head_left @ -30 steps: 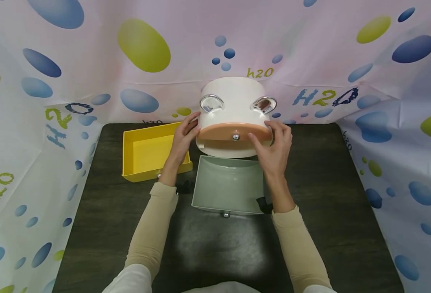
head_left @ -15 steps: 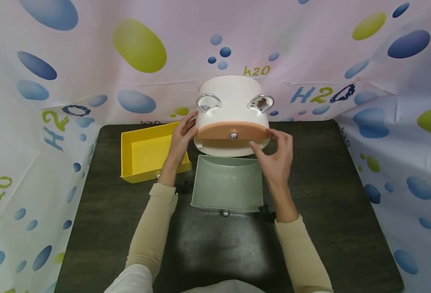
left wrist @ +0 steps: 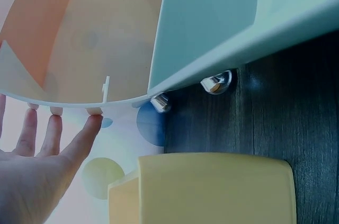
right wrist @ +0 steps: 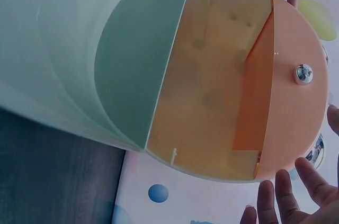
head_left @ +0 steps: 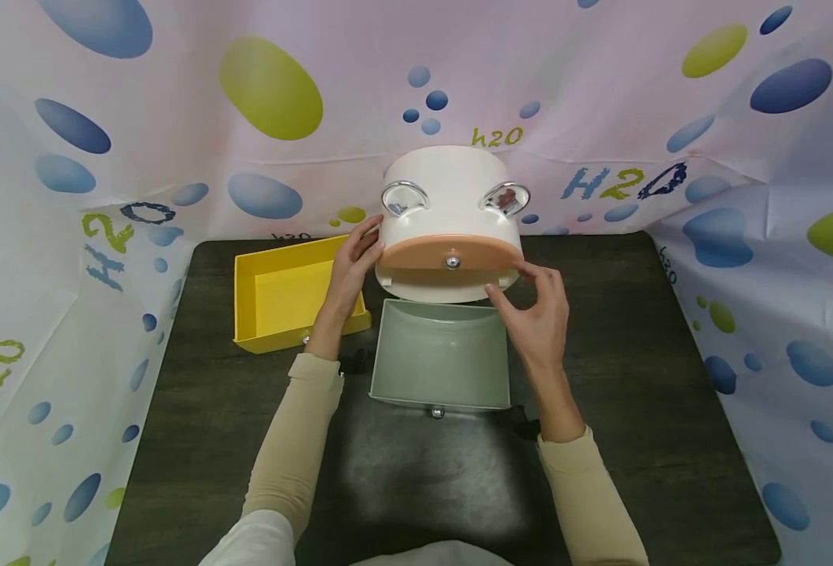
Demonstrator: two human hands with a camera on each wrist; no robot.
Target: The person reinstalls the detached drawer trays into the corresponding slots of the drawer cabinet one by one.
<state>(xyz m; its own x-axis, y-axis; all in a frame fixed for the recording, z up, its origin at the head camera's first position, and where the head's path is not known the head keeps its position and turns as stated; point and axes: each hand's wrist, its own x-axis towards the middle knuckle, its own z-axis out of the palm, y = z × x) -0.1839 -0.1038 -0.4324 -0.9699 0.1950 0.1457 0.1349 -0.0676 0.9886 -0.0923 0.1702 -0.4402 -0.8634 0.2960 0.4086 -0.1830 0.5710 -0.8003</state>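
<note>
Two hands flank the white cabinet [head_left: 452, 212]: left hand [head_left: 351, 271] flat against its side, right hand [head_left: 540, 314] loose-fingered just below the orange drawer [head_left: 450, 255], gripping nothing.

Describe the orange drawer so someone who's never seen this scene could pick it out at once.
On the dark table, at the back middle, stands a white rounded cabinet with two chrome handles on top. The orange drawer is the curved front set in that cabinet, between the left hand and the right hand. Unlike the yellow drawer and the pale green drawer lying out on the table, it sits in the cabinet.
</note>
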